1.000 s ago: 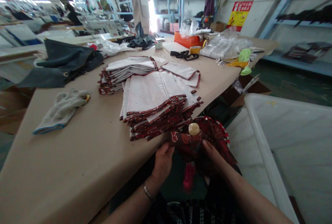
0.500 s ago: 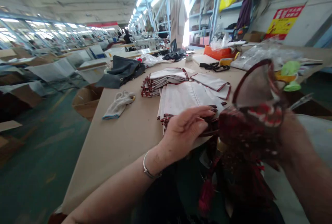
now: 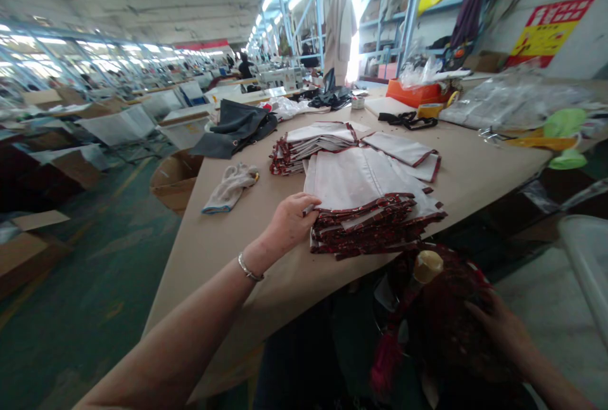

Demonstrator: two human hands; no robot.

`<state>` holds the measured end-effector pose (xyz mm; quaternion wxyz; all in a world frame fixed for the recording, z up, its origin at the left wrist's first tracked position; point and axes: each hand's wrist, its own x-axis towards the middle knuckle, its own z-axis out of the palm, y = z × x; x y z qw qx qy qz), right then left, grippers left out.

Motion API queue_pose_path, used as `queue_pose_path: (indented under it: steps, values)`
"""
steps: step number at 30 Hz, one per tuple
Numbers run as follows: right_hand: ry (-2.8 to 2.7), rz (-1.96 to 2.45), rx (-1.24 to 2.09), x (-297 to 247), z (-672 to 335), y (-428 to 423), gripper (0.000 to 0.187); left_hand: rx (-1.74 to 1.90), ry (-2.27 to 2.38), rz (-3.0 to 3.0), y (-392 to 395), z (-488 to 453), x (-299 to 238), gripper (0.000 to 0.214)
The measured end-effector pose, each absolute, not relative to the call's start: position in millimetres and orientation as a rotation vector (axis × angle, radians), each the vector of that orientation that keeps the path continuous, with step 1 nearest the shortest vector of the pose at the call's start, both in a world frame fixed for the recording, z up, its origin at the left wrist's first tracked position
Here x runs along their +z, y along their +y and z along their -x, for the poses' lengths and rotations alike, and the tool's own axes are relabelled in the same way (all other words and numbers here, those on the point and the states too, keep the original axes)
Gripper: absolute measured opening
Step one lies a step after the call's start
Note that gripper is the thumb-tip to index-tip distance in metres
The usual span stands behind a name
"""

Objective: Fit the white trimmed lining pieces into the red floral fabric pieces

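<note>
My left hand (image 3: 295,220) is at the left front corner of a stack of white cloth pieces with dark red patterned edging (image 3: 365,226). Its thumb and fingers are closed on the corner of the top white cloth piece (image 3: 354,175). Low on the right, my right hand (image 3: 498,324) rests against dark red patterned fabric (image 3: 446,308) at my lap. Shadow and the fabric hide most of its fingers, so its grip is unclear. A tan knob-like end (image 3: 428,265) and a magenta tassel (image 3: 384,359) show beside that fabric.
Behind the stack lie another pile of edged cloth (image 3: 313,140) and folded white pieces (image 3: 403,147). A work glove (image 3: 232,188) and dark grey cloth (image 3: 237,126) lie to the left. Plastic bags (image 3: 513,102) and an orange container (image 3: 418,92) sit at the back right.
My right hand has come down from beside the stack to my lap, with the dark red see-through piece no longer held up. My left hand has moved left to the stack's corner.
</note>
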<state>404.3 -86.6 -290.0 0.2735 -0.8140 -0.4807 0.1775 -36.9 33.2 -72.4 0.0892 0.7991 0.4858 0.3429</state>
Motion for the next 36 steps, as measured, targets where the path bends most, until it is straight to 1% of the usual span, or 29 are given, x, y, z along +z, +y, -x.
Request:
queue_pose_path:
  steps: [2,4,5,7,8,10,12,14,17,19,23,25,27,30,31,33,36]
  values:
    - [-1.266,2.131,0.565,-284.9,-397.1,-85.9,0.056,0.932,1.449,-2.447,36.4,35.8,-72.2,0.025]
    - [-1.233,2.024,0.556,-252.7,-384.7,-79.9,0.057,0.827,1.458,-2.513,40.0,35.6,-69.8,0.026]
    - [-1.214,1.948,0.52,-228.1,-374.7,-76.7,0.054,0.778,1.468,-2.536,41.6,35.3,-67.8,0.027]
    - [-1.206,1.767,0.39,-168.6,-345.2,-71.7,0.041,0.706,1.513,-2.56,44.1,33.3,-62.5,0.027]
    - [-1.275,1.698,0.301,-137.1,-326.2,-69.3,0.033,0.689,1.555,-2.566,44.9,31.3,-59.1,0.027]
    - [-1.628,1.422,0.176,-80.1,-282.5,-61.0,0.021,0.688,1.657,-2.582,46.0,24.9,-51.8,0.026]
    - [-1.955,1.129,0.032,-40.3,-236.8,-43.5,0.02,0.696,1.74,-2.608,46.0,16.4,-44.1,0.025]
    - [-2.177,1.084,-0.089,-21.2,-196.8,-16.1,0.021,0.7,1.771,-2.647,44.8,7.8,-37.0,0.023]
    - [-2.409,1.276,-0.187,-19.2,-162.8,30.9,0.022,0.726,1.773,-2.689,40.8,0.7,-28.4,0.02]
    - [-2.471,1.454,-0.189,-21.8,-162.0,54.7,0.027,0.765,1.797,-2.682,37.1,1.7,-25.0,0.019]
    - [-2.269,1.743,-0.152,-15.9,-192.4,63.1,0.036,0.831,1.847,-2.626,29.7,10.0,-26.2,0.016]
    - [-2.135,1.671,-0.124,-13.3,-206.6,46.8,0.041,0.891,1.801,-2.574,25.0,10.6,-29.9,0.012]
    - [-2.07,1.492,-0.113,-18.9,-214.0,20.0,0.044,1.053,1.71,-2.38,16.2,5.5,-33.1,0.01]
    - [-2.094,1.37,-0.061,-45.0,-218.1,-28.7,0.036,1.366,1.374,-1.717,-9.9,-12.4,-34.7,0.005]
    - [-2.11,1.386,-0.007,-56.4,-219.6,-44.7,0.033,1.414,1.217,-1.471,-21.8,-20.1,-35.2,0.003]
    - [-2.097,1.436,0.178,-78.6,-224.8,-73.6,0.029,1.389,0.942,-1.079,-47.0,-35.4,-38.9,0.011]
    - [-1.858,1.416,0.634,-103.4,-235.9,-107.6,0.018,1.261,0.835,-0.803,-78.6,-51.8,-56.0,0.018]
